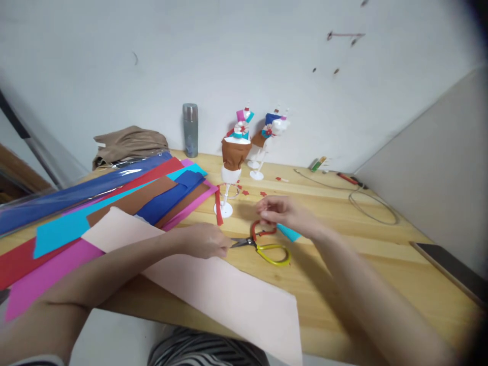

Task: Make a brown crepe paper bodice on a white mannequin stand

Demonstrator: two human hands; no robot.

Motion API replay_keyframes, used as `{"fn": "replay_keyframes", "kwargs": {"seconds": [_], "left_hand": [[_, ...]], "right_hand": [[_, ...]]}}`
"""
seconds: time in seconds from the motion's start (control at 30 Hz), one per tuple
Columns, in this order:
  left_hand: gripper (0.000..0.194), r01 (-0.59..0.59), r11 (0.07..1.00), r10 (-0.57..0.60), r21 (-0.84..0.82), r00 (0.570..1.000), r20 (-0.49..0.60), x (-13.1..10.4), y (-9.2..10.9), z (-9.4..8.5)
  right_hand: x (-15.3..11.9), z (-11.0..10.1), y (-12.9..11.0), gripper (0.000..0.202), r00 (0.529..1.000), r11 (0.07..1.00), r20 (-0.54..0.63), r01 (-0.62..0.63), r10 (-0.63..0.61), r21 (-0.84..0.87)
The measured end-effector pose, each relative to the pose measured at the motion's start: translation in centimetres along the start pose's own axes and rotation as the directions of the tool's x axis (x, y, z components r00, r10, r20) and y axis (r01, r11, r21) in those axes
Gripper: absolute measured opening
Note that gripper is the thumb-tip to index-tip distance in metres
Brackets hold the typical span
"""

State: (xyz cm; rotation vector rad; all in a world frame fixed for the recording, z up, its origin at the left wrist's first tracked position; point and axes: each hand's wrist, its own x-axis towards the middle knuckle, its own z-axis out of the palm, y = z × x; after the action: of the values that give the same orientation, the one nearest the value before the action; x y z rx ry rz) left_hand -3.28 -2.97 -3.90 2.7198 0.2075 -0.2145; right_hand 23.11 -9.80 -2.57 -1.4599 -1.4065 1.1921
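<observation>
My left hand [209, 241] is closed at the upper edge of a long pale pink paper sheet [232, 290], which runs beneath it toward the table's front edge. Close to its fingertips are the blades of scissors [249, 241] with one red and one yellow handle, spread apart. My right hand [281, 212] has its fingers curled at the red handle, slightly blurred. A small turquoise paper piece [288, 233] lies partly behind that hand. Beyond, a brown-wrapped paper figure [236, 152] stands on a white stem and round base, with a red strip [218, 206] beside it.
Coloured paper sheets [133, 198] overlap on the left, next to a plastic-wrapped blue roll [91, 178]. A thermos [190, 130], brown cloth [131, 142] and second decorated figure [271, 129] stand along the wall. A cable [373, 218] and dark phone-like slab [450, 269] lie on the right.
</observation>
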Motion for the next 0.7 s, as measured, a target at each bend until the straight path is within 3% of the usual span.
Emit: {"fn": "replay_keyframes", "kwargs": {"seconds": [0.1,0.17,0.3,0.33,0.4,0.47,0.57,0.7], "left_hand": [[0.025,0.093,0.996,-0.092,0.005,0.991,-0.094,0.4,-0.3,-0.2],[0.027,0.211,0.977,-0.209,-0.014,0.955,-0.209,0.3,-1.0,-0.9],[0.030,0.370,0.925,-0.370,-0.080,0.839,-0.399,-0.8,-2.9,-3.9],[0.032,0.396,0.908,-0.412,-0.134,0.791,-0.453,-1.1,-3.2,-4.7],[0.026,0.371,0.858,-0.512,-0.355,0.665,-0.544,-1.3,-3.7,-6.3],[0.017,0.273,0.809,-0.564,-0.521,0.610,-0.556,-0.9,-4.1,-7.7],[0.014,0.119,0.787,-0.529,-0.605,0.634,-0.564,0.2,-5.0,-9.3],[0.017,-0.014,0.761,-0.392,-0.649,0.787,-0.476,1.4,-6.1,-9.9]], "right_hand": [[3.2,3.1,0.2,0.043,0.992,0.996,-0.094,0.084,-0.086,-0.023],[5.0,4.8,0.3,0.044,0.988,0.993,-0.102,0.115,-0.118,-0.042],[7.8,7.0,0.9,0.038,0.966,0.980,-0.171,0.186,-0.195,-0.069],[8.2,7.2,1.1,0.036,0.960,0.978,-0.190,0.193,-0.204,-0.074],[9.0,7.4,1.4,0.035,0.957,0.978,-0.205,0.192,-0.204,-0.075],[9.3,7.5,1.6,0.036,0.962,0.980,-0.191,0.186,-0.195,-0.063],[9.0,7.3,1.4,0.037,0.969,0.983,-0.162,0.180,-0.184,-0.039],[7.8,7.1,0.6,0.038,0.979,0.986,-0.128,0.164,-0.161,0.011]]}}
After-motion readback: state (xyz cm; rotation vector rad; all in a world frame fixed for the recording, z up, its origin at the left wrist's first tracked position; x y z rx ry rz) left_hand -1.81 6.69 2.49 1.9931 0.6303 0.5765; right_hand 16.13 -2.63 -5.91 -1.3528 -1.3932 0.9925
